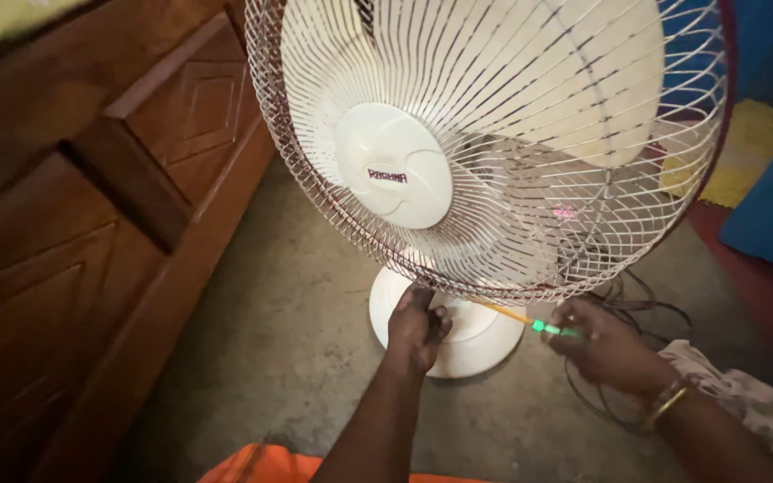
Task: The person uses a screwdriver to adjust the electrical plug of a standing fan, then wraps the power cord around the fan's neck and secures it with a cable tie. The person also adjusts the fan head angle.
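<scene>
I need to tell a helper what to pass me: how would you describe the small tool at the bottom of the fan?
Start at the big white pedestal fan on the concrete floor and drop to the lowest edge of its wire guard. There the right hand holds a slim screwdriver, its tip towards the rim. Its green and yellow handle is the only bright, thin thing there.

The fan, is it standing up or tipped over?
Standing up. The fan rests on its round white base on the floor, cage above.

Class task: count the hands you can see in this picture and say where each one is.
2. The left hand grips the bottom of the fan guard; the right hand holds a screwdriver beside it. None seems hidden.
</scene>
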